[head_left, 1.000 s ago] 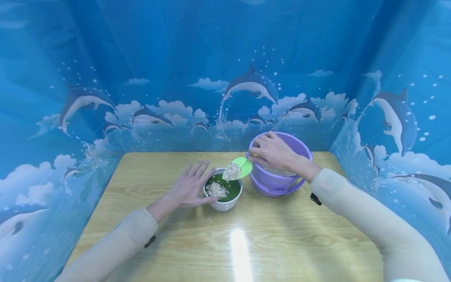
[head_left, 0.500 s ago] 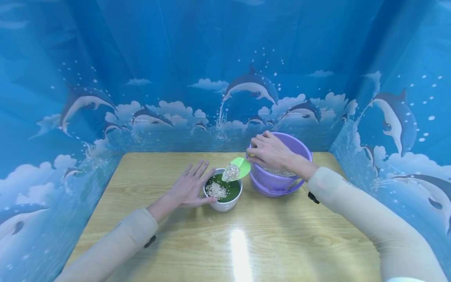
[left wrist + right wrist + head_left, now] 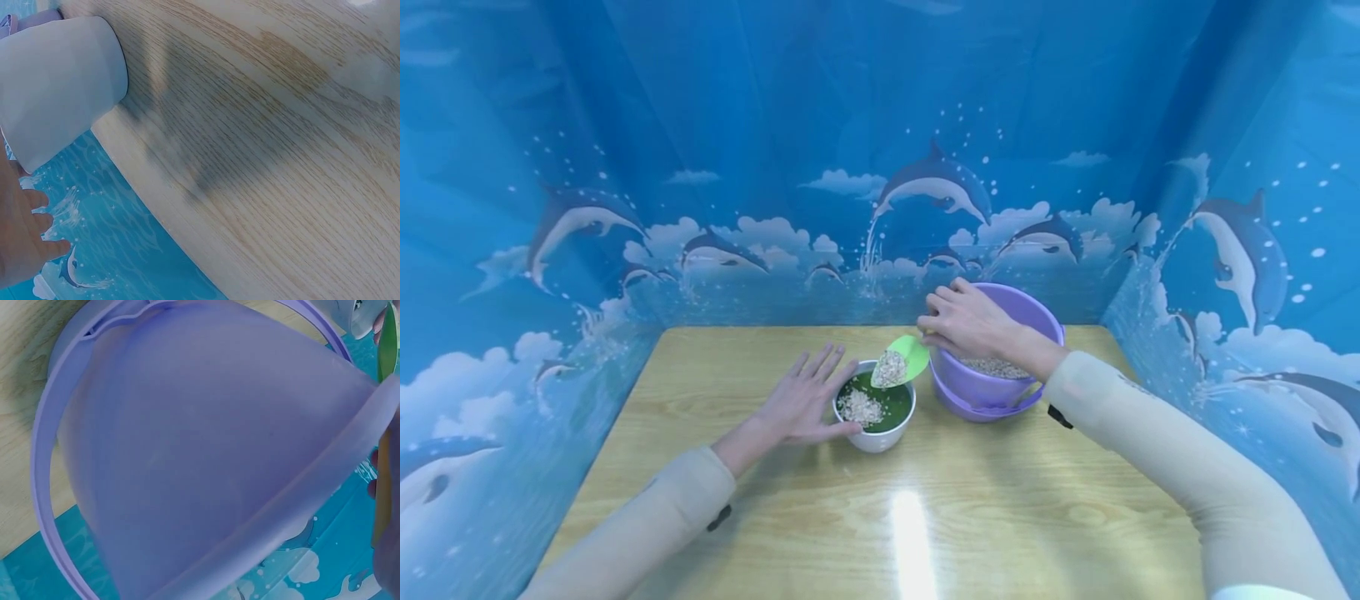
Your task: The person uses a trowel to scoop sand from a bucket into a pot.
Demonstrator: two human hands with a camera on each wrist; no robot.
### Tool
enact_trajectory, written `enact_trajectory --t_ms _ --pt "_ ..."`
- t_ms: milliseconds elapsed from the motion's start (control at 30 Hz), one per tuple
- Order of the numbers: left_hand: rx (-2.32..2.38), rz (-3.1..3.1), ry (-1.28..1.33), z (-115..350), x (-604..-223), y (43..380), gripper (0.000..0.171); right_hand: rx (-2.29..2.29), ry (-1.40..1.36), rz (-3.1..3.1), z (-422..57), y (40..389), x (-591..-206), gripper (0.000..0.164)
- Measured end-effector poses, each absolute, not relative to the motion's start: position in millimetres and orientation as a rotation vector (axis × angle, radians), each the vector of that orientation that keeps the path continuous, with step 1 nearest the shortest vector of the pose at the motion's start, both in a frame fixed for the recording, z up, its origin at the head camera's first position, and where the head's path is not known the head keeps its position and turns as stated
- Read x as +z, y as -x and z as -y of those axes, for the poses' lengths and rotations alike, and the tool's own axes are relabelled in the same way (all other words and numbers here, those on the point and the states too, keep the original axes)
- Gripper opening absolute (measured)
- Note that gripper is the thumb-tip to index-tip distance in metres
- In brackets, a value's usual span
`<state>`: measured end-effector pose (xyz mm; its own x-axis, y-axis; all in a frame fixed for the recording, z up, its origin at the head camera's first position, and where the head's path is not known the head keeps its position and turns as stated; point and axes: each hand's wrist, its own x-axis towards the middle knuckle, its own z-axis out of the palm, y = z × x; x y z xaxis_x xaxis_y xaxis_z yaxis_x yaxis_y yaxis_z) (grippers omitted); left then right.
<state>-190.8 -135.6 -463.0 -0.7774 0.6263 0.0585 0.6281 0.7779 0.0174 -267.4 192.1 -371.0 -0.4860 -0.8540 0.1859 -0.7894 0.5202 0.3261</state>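
Note:
My left hand (image 3: 805,404), fingers straight and spread, rests against the left side of a white bowl (image 3: 872,443). Green fills the bowl's inside, with a heap of pale flakes (image 3: 859,407) on it. In the left wrist view the bowl (image 3: 59,81) shows its plain outer wall beside my fingers (image 3: 53,249). My right hand (image 3: 973,321) grips a small green shovel (image 3: 916,353) by its yellow handle (image 3: 381,494). Its blade carries more pale flakes and overlaps the bowl's back right rim in the head view.
A purple bucket (image 3: 985,390) partly filled with similar flakes (image 3: 996,367) stands right of the bowl, under my right wrist. Its handle (image 3: 42,469) hangs down along the outside. The wooden table (image 3: 790,525) meets a blue dolphin-print curtain (image 3: 820,167) at the back and sides.
My right hand has shifted slightly left, bringing the loaded shovel a little further over the bowl. The left hand and the bowl have stayed in place.

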Motion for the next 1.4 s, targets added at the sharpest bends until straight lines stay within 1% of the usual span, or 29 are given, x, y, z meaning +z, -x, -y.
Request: enact_trajectory --t_ms 867,1400 --pt "-0.055 2.941 1.016 135.5 -462.7 191.6 0.107 -0.382 -1.408 2.406 -180.9 277.4 -369.1 0.024" --pt "-0.076 2.939 1.018 135.8 -462.4 191.1 0.106 -0.507 -1.442 2.398 -180.2 273.1 -358.9 0.026"
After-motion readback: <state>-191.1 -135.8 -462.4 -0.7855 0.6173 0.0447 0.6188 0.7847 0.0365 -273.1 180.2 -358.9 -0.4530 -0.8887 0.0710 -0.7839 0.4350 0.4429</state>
